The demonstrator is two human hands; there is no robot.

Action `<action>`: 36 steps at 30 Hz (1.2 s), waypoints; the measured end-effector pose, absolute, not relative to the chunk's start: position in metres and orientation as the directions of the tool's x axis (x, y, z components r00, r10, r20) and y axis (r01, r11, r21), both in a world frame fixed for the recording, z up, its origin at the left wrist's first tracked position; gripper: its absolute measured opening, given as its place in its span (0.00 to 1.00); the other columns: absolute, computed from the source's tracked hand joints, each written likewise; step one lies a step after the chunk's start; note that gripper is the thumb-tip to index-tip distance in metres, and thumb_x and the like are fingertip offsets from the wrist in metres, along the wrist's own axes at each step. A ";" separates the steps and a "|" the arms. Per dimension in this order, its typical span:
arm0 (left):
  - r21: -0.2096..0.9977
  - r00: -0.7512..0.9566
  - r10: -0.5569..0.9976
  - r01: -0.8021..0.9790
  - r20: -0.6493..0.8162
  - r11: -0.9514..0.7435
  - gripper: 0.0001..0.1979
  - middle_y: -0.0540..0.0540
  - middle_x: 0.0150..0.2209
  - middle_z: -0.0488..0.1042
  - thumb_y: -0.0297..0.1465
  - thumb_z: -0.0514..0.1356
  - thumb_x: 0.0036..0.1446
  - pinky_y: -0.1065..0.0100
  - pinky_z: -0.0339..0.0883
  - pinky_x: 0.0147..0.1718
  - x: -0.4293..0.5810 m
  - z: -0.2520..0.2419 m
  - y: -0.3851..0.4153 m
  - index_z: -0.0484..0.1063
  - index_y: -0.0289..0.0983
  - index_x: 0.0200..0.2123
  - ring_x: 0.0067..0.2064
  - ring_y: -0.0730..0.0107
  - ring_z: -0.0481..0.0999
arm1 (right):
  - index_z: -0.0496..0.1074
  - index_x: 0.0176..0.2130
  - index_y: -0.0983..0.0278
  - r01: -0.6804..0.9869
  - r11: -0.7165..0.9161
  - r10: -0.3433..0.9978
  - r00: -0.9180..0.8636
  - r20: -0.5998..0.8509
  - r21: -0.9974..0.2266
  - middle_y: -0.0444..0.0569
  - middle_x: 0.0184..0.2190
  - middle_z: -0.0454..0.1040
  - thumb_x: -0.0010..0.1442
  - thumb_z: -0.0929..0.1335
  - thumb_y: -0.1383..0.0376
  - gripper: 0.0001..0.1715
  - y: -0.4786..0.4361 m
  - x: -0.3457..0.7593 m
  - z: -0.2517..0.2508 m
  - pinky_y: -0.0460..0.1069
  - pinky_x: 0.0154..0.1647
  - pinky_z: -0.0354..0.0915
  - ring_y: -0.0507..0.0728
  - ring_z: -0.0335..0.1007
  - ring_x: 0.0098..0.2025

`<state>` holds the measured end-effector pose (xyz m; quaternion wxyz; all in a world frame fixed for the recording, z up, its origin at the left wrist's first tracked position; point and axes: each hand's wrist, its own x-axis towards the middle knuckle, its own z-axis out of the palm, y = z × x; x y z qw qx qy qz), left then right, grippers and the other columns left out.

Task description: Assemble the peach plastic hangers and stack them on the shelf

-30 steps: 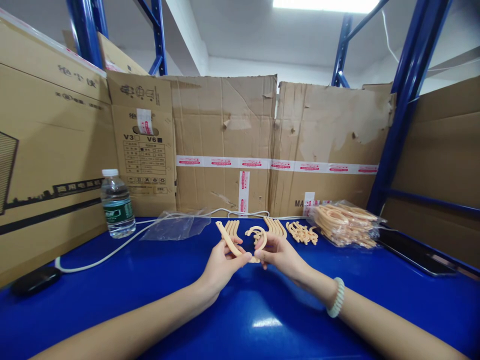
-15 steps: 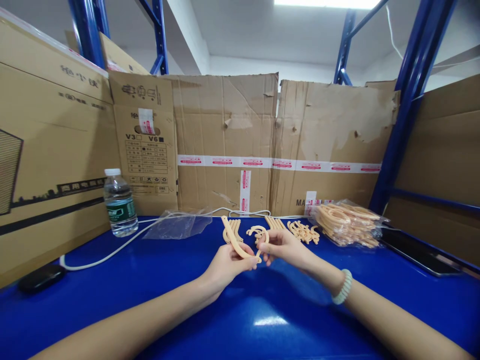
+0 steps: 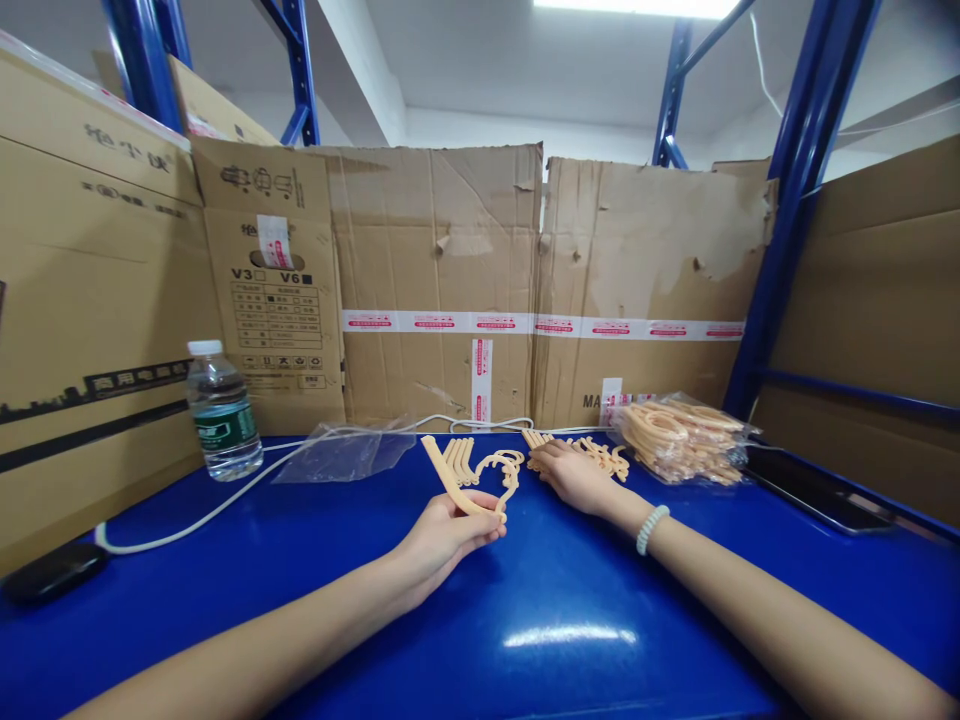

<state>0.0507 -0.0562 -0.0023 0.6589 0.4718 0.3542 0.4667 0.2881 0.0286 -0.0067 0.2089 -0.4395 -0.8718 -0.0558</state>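
Note:
My left hand (image 3: 442,535) pinches a peach plastic hanger piece (image 3: 469,484), a straight arm joined to a curved hook that rises above my fingers. Just behind it lies a small row of curved arm pieces (image 3: 459,455) on the blue table (image 3: 525,610). My right hand (image 3: 571,474) rests farther back on another row of arm pieces (image 3: 534,438), beside a little heap of hook pieces (image 3: 607,458). Its fingers curl down over the pieces, so whether it grips one is hidden. A pale bead bracelet (image 3: 650,528) circles my right wrist.
A clear bag full of peach pieces (image 3: 686,437) lies at the back right, next to a dark phone (image 3: 814,493). An empty plastic bag (image 3: 346,452), a water bottle (image 3: 220,410), a white cable (image 3: 225,500) and a black device (image 3: 49,570) lie at left. Cardboard walls (image 3: 450,280) surround the table.
My right hand has let go of the hook end and moved back and right onto the row of pieces. My left hand kept the joined piece and stayed about where it was.

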 end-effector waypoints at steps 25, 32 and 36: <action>0.942 0.342 0.939 -0.298 -0.045 0.154 0.24 0.45 0.29 0.79 0.33 0.80 0.28 0.67 0.72 0.40 0.049 0.001 -0.057 0.75 0.32 0.29 0.32 0.68 0.79 | 0.71 0.36 0.65 0.506 0.641 0.737 -0.197 0.647 -0.577 0.48 0.33 0.71 0.64 0.66 0.58 0.12 0.027 0.292 0.015 0.52 0.38 0.66 0.55 0.69 0.35; 0.948 0.353 0.935 -0.289 -0.022 0.131 0.22 0.46 0.29 0.78 0.31 0.79 0.31 0.66 0.70 0.38 0.048 -0.002 -0.056 0.74 0.32 0.29 0.31 0.68 0.78 | 0.64 0.41 0.61 0.054 0.433 0.896 -0.134 0.423 -0.900 0.42 0.22 0.73 0.60 0.67 0.47 0.22 -0.015 0.271 0.041 0.47 0.22 0.63 0.54 0.70 0.21; 0.954 0.369 0.929 -0.276 -0.004 0.114 0.20 0.46 0.28 0.78 0.30 0.78 0.33 0.68 0.68 0.35 0.048 -0.001 -0.056 0.75 0.32 0.29 0.29 0.71 0.76 | 0.69 0.40 0.63 -0.138 0.224 0.944 -0.218 0.250 -0.965 0.51 0.33 0.78 0.55 0.71 0.48 0.23 -0.024 0.256 0.033 0.47 0.29 0.68 0.56 0.77 0.32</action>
